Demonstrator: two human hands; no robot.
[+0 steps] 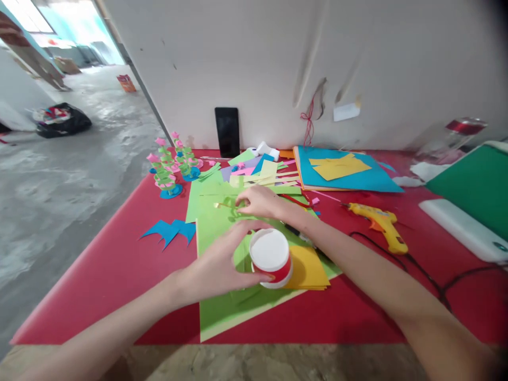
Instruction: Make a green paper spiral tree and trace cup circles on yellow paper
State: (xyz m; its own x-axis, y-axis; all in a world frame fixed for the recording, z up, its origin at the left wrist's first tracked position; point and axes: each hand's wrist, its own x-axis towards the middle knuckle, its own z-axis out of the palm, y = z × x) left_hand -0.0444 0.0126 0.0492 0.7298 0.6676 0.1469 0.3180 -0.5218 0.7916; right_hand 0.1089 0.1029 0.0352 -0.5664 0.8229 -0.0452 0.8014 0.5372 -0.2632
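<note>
- From my remote feed, I can read no word, brand or number.
- On the red band (282, 272) of the white cup (270, 248), beside the thumb of my left hand (216, 259), I see a small yellowish mark, too blurred to read.
- On the white case (460, 230) at the table's (130, 275) right edge, I see a dark green round mark that I cannot decipher.
- The orange-red packet's (126, 83) printing, far left on the floor (115, 114), is too small for me.

There's a smooth white-and-red cup (270, 251) below centre, matt green paper (218, 312) around it, glossy black phone (227, 132) upper centre, plastic glue gun (378, 221) right, concrete floor (113, 137) left!
</note>
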